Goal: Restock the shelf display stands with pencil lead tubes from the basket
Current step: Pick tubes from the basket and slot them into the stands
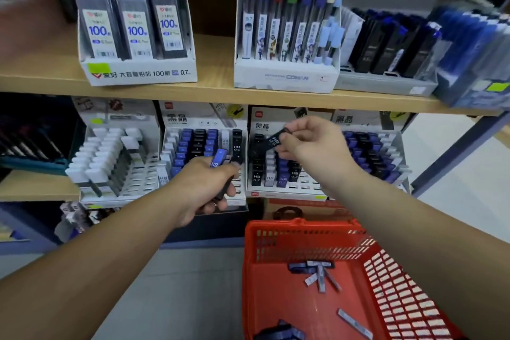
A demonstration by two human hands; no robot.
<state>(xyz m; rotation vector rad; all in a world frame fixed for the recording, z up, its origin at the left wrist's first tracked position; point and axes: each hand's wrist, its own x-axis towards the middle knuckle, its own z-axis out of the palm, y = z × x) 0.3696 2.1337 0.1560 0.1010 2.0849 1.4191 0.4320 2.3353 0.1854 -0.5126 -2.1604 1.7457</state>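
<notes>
My left hand grips a few pencil lead tubes, a blue one marked HB sticking up from the fist, in front of a white display stand with blue, black and white tubes. My right hand pinches a black tube marked HB 0.5 above the neighbouring display stand, which holds black, white and blue tubes. The red basket sits below on the floor with several loose tubes lying in it.
A wooden shelf board runs above the stands and carries boxes of 100-piece lead cases, pens and dark refills. More display stands flank the two on the lower shelf. A metal shelf post slants at right.
</notes>
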